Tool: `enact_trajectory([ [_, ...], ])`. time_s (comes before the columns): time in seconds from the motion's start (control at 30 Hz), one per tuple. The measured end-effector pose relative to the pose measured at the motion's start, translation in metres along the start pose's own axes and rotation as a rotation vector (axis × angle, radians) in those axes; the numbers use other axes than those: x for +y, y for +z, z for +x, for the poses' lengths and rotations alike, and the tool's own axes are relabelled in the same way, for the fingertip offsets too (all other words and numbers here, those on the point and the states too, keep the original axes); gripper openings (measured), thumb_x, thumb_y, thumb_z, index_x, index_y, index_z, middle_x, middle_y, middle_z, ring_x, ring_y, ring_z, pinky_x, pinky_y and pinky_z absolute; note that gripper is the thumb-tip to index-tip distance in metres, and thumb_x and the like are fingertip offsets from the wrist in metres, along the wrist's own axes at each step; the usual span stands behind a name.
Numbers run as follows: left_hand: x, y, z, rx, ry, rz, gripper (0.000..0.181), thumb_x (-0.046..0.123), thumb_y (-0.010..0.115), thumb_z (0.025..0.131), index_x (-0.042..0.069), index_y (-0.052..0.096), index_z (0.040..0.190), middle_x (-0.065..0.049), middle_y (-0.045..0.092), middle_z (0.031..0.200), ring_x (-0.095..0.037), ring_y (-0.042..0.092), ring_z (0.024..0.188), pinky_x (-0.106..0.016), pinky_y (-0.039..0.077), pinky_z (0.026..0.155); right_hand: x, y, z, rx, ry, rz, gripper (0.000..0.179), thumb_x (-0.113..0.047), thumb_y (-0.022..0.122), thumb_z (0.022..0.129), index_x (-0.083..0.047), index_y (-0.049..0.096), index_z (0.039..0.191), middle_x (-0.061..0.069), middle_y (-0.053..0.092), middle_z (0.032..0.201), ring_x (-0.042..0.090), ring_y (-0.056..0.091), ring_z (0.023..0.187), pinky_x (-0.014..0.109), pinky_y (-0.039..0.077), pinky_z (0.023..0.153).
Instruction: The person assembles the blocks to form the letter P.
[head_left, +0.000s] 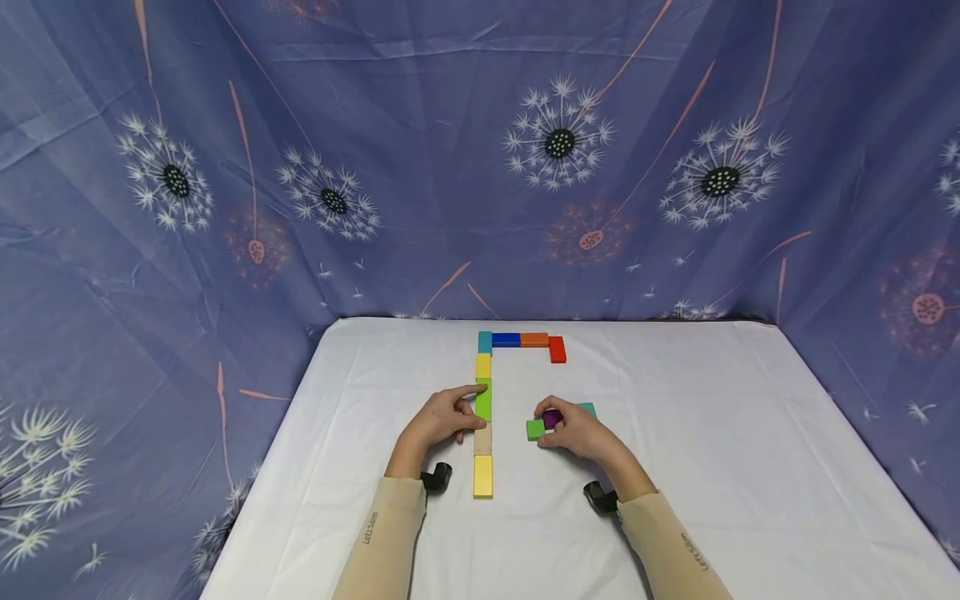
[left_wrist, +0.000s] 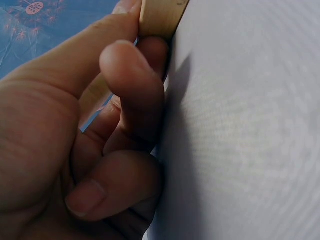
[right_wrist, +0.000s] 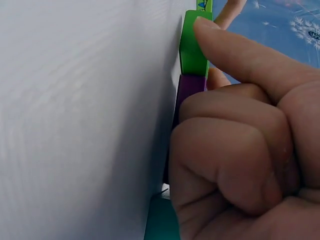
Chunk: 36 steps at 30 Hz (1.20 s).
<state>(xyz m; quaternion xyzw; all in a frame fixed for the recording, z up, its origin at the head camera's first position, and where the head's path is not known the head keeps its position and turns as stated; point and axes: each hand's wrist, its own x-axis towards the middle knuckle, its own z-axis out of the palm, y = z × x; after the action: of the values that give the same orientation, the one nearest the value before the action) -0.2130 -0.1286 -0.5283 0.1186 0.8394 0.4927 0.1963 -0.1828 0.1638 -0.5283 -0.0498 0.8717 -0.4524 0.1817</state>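
Note:
A lime green block (head_left: 483,400) and a plain wooden block (head_left: 483,439) lie end to end in a column of blocks. My left hand (head_left: 444,417) is at the column's left side. Its index fingertip touches the lime block's far part, while the thumb tip rests at the wooden block's far end; other fingers are bent underneath. To the right, my right hand (head_left: 576,431) pinches a small green block (head_left: 535,430) between thumb and index finger. A purple block (right_wrist: 191,86) sits against it, partly hidden by the fingers. Behind that hand, a teal block (head_left: 587,409) shows partly.
The column also has yellow blocks (head_left: 483,477) and a light blue block (head_left: 485,342) at its far end. From there a dark blue block (head_left: 506,340), an orange block (head_left: 535,340) and a red block (head_left: 557,349) run right. White cloth (head_left: 675,400) covers the table.

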Motion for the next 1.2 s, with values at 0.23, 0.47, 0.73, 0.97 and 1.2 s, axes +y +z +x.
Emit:
enact_trajectory([
  [0.23, 0.0, 0.0, 0.0, 0.006, 0.0, 0.011, 0.069, 0.021, 0.085, 0.09, 0.024, 0.058, 0.154, -0.002, 0.071, 0.081, -0.014, 0.06, 0.052, -0.032, 0.05, 0.074, 0.001, 0.001, 0.0, -0.006, -0.021, 0.006, 0.037, -0.004, 0.086, 0.083, -0.014, 0.068, 0.113, 0.005, 0.056, 0.088, 0.017, 0.047, 0.07, 0.027, 0.039, 0.059],
  [0.47, -0.001, 0.001, 0.0, 0.006, 0.003, -0.001, 0.07, 0.02, 0.086, 0.09, 0.022, 0.058, 0.154, -0.002, 0.07, 0.08, -0.014, 0.059, 0.051, -0.031, 0.049, 0.069, 0.002, 0.001, 0.001, -0.007, -0.025, 0.03, 0.035, -0.004, 0.086, 0.083, -0.013, 0.068, 0.112, 0.005, 0.056, 0.089, 0.015, 0.046, 0.067, 0.026, 0.038, 0.057],
  [0.73, 0.0, 0.001, 0.001, 0.003, 0.008, 0.006, 0.07, 0.021, 0.085, 0.091, 0.021, 0.057, 0.155, -0.002, 0.071, 0.08, -0.014, 0.059, 0.051, -0.031, 0.05, 0.067, -0.004, -0.002, -0.003, -0.011, -0.02, 0.034, 0.034, -0.008, 0.085, 0.085, -0.015, 0.069, 0.114, 0.003, 0.053, 0.08, 0.015, 0.045, 0.064, 0.026, 0.037, 0.056],
  [0.97, 0.002, 0.0, 0.003, 0.007, 0.0, 0.02, 0.07, 0.022, 0.086, 0.09, 0.023, 0.058, 0.154, -0.002, 0.071, 0.081, -0.014, 0.059, 0.051, -0.031, 0.047, 0.065, -0.016, -0.008, -0.005, -0.007, -0.031, 0.059, 0.034, -0.012, 0.081, 0.089, -0.017, 0.068, 0.12, -0.002, 0.042, 0.062, 0.014, 0.037, 0.054, 0.026, 0.031, 0.052],
  [1.2, 0.001, 0.0, 0.002, 0.004, -0.006, 0.009, 0.07, 0.022, 0.086, 0.09, 0.023, 0.058, 0.154, -0.001, 0.071, 0.08, -0.015, 0.059, 0.051, -0.031, 0.048, 0.067, -0.021, -0.009, -0.002, 0.021, -0.014, 0.068, 0.033, -0.012, 0.081, 0.091, -0.02, 0.068, 0.121, -0.003, 0.037, 0.059, 0.014, 0.033, 0.052, 0.025, 0.028, 0.051],
])
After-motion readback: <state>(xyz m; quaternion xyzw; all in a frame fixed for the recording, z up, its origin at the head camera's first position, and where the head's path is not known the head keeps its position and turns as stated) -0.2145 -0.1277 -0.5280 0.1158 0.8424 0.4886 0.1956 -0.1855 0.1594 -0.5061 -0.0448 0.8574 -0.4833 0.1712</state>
